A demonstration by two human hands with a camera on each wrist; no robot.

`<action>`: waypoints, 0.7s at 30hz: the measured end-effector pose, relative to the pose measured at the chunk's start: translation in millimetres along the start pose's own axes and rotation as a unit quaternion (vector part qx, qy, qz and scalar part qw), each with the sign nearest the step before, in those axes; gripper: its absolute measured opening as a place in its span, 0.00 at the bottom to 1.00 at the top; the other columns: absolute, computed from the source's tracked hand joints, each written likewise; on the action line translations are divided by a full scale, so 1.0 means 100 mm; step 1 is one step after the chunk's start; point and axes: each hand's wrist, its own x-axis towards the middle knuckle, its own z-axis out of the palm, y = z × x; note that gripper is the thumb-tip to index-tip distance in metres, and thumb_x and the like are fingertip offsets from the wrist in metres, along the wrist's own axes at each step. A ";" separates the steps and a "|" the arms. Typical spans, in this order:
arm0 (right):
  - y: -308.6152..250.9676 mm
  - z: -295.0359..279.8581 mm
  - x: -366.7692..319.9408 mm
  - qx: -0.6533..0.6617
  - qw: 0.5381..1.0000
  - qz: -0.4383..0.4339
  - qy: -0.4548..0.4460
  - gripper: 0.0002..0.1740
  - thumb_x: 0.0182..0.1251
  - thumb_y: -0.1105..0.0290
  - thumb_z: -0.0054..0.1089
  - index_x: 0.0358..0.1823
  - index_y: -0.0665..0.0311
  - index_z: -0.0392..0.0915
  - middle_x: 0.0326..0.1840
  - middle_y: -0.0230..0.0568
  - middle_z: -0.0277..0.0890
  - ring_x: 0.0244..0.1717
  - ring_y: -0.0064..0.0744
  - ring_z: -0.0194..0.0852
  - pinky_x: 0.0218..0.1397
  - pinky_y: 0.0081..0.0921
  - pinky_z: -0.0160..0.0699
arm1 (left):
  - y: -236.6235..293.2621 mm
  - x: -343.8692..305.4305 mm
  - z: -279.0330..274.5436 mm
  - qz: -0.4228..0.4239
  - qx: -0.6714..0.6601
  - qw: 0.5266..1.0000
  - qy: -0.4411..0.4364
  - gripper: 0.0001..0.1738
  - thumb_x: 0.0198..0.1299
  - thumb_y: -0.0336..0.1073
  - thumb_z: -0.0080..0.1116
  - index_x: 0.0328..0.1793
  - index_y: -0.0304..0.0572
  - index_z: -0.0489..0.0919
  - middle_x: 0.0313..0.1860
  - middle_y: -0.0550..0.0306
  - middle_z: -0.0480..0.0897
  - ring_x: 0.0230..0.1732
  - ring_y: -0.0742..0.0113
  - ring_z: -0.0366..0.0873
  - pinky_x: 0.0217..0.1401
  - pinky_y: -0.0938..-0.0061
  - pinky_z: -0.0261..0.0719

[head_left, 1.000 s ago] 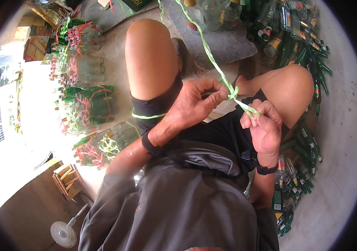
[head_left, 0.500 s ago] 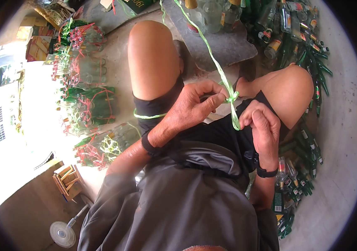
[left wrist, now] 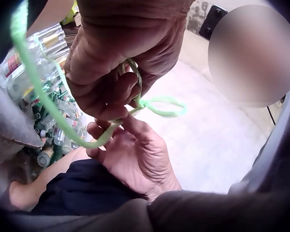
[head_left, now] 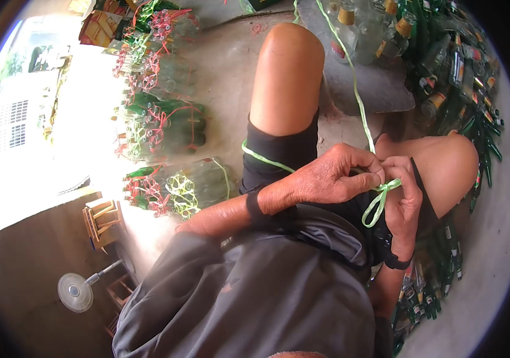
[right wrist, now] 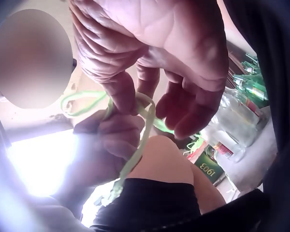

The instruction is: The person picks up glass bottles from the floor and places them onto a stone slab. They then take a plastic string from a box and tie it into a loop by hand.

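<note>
A light green plastic string (head_left: 357, 98) runs down from the top of the head view to both hands in front of the lap. My left hand (head_left: 341, 176) pinches it between thumb and forefinger. Close against those fingertips, my right hand (head_left: 403, 203) pinches the string too, its other fingers curled. A knot with a small loop (head_left: 374, 215) hangs beside the fingers; the same loop (left wrist: 168, 107) stands out sideways in the left wrist view. Another length of string (head_left: 267, 160) lies across the left thigh. The fingers partly hide the knot.
Bundles of bottles (head_left: 174, 122) tied with red and green string stand on the left. Loose bottles (head_left: 446, 77) are heaped on the right. Ahead, clear bottles (head_left: 365, 39) stand on a grey slab (head_left: 380, 89). A fan (head_left: 76, 292) and a wooden stool (head_left: 102, 224) are at lower left.
The head view has turned, so the scene sits farther right. My right hand let the loop slip free, then came up to the left fingertips and took hold of the string there.
</note>
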 end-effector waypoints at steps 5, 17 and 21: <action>-0.05 -0.06 -0.10 0.122 0.992 0.032 -0.010 0.08 0.70 0.71 0.62 0.42 0.69 0.75 0.49 0.40 0.74 0.49 0.27 0.71 0.55 0.24 0.69 | -0.09 0.00 -0.01 0.021 -0.010 1.000 -0.001 0.11 0.74 0.34 0.57 0.49 0.32 0.83 0.37 0.65 0.84 0.41 0.82 0.75 0.45 0.79 0.76; -0.18 -0.02 -0.06 0.343 0.930 0.120 0.056 0.14 0.75 0.69 0.61 0.55 0.69 0.75 0.38 0.32 0.75 0.24 0.14 0.63 0.28 0.17 0.71 | 0.13 0.02 -0.16 0.006 -0.080 0.996 0.027 0.10 0.76 0.33 0.56 0.49 0.32 0.82 0.41 0.63 0.84 0.40 0.81 0.77 0.41 0.80 0.76; -0.30 -0.12 -0.01 0.277 0.949 0.140 0.046 0.16 0.74 0.69 0.63 0.57 0.69 0.75 0.39 0.32 0.78 0.24 0.09 0.60 0.23 0.12 0.61 | 0.35 0.04 -0.37 -0.004 -0.077 0.993 0.085 0.12 0.74 0.38 0.59 0.50 0.34 0.83 0.38 0.64 0.83 0.35 0.81 0.77 0.37 0.84 0.73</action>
